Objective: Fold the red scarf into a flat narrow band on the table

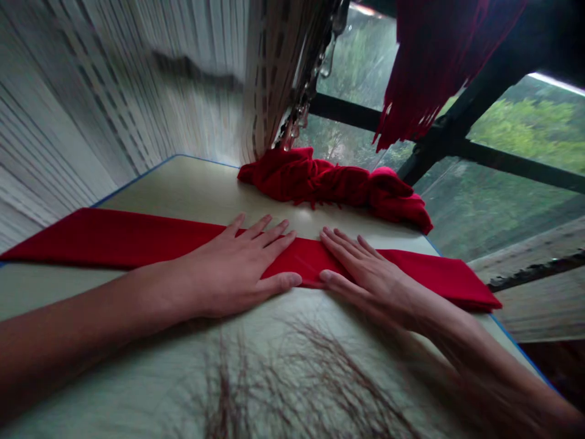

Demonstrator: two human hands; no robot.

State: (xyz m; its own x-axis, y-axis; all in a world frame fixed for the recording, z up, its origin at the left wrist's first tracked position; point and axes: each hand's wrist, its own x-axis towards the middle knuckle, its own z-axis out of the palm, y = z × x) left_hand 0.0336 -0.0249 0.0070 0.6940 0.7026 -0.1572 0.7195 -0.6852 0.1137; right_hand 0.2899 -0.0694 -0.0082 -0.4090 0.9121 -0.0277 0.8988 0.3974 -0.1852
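A long red cloth [137, 236], folded into a flat band, stretches across the pale table from the left edge to the right. Both my hands press on its middle part. My left hand [237, 262] lies flat with the fingers spread, its fingertips reaching past the far fold. Beside it, my right hand [365, 274] rests palm down, fingers straight and slightly apart, thumb near the cloth's near edge. A short strip of red cloth shows between the two thumbs. Neither hand grips anything; the cloth under the palms is hidden.
A bunched red cloth with fringe [329, 182] lies along the table's far side by the window [356, 73]. Red fringed fabric [434, 67] hangs above it. Striped curtains [183, 91] stand at the left. The table [173, 177] has a blue edge. Hair strands cross the bottom of the view.
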